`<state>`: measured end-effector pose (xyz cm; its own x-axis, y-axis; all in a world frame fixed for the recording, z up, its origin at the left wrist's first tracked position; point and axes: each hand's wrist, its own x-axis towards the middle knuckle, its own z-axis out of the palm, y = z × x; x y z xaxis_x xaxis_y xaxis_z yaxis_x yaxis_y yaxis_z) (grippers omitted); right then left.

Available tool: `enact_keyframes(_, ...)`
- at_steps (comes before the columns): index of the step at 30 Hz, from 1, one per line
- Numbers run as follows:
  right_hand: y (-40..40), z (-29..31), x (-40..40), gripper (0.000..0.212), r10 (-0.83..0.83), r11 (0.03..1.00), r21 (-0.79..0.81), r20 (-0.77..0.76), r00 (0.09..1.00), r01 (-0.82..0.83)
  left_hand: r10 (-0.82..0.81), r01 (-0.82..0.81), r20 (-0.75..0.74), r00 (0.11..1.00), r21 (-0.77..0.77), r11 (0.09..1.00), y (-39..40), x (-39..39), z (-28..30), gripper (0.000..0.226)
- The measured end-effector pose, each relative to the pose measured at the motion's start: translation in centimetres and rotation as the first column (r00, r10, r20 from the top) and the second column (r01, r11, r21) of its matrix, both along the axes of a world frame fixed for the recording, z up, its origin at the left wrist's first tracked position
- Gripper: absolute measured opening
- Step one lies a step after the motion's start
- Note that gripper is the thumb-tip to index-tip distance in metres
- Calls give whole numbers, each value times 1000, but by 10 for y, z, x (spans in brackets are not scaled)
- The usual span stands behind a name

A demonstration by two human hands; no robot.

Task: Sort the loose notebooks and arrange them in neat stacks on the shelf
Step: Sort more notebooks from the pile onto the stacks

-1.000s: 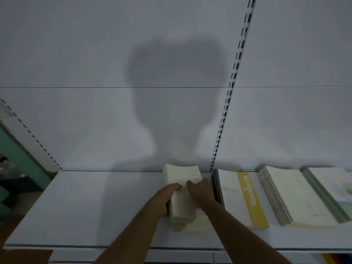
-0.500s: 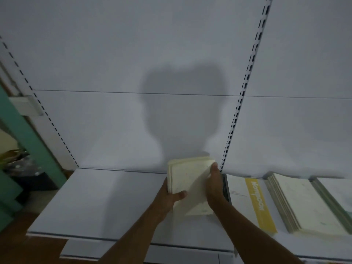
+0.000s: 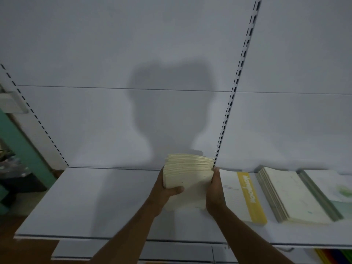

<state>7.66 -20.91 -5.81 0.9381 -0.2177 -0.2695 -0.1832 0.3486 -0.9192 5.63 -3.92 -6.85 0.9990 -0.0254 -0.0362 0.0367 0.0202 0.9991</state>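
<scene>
A thick bundle of cream notebooks (image 3: 188,175) is tilted up on its near edge above the white shelf (image 3: 99,202), its far edges fanned. My left hand (image 3: 164,191) grips its left side, thumb across the front cover. My right hand (image 3: 214,189) clasps the right side. To the right lie a stack topped by a white notebook with a yellow band (image 3: 245,195), a fanned cream stack (image 3: 289,195) and a stack with a green-tinted cover (image 3: 331,189).
The shelf's left half is bare white board. A slotted upright (image 3: 231,103) runs up the back panel just behind the bundle. A green post (image 3: 21,149) and dark clutter stand at far left. A lower shelf edge (image 3: 133,252) shows below.
The cream bundle lay flat under both hands; now both hands have lifted it and tipped it upright. The view has swung slightly left and closer.
</scene>
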Motion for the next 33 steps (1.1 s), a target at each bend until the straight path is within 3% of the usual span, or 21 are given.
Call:
enact_keyframes(4, -2, -1, 1, 54, 150, 988, 44, 13, 989, -150, 39, -39, 30, 999, 14, 999, -12, -5, 3, 105)
enact_keyframes(6, -2, -1, 1, 58, 141, 988, 60, -10, 990, -140, 53, -55, 47, 997, 30, 998, -13, -7, 3, 109)
enact_keyframes(9, 1, -4, -2, 50, 58, 998, 12, 13, 998, -58, 86, -90, 59, 995, 66, 994, -11, -7, 0, 99)
enact_keyframes(12, 2, -5, -3, 54, 87, 996, 19, -14, 996, -87, 144, -152, 83, 986, 87, 985, -5, -8, 1, 88)
enact_keyframes(17, 0, -11, -4, 42, 128, 991, -51, 46, 991, -126, 39, -39, 39, 998, 2, 999, 1, -10, 6, 99)
enact_keyframes(22, -1, -4, 3, 46, 202, 979, 3, 68, 977, -203, -9, 11, 31, 999, -44, 999, -4, -8, 13, 99)
enact_keyframes(26, -1, 0, 9, 52, 208, 978, -9, 71, 976, -208, -14, 14, 76, 997, -3, 1000, -2, -4, 17, 100)
enact_keyframes(30, -3, -6, 8, 50, 154, 988, -2, 23, 988, -154, -40, 38, 50, 998, 31, 999, -1, -1, 16, 120)
enact_keyframes(33, -3, -12, 6, 45, 170, 985, -52, 61, 984, -167, -27, 25, 47, 999, 38, 999, 3, 0, 12, 107)
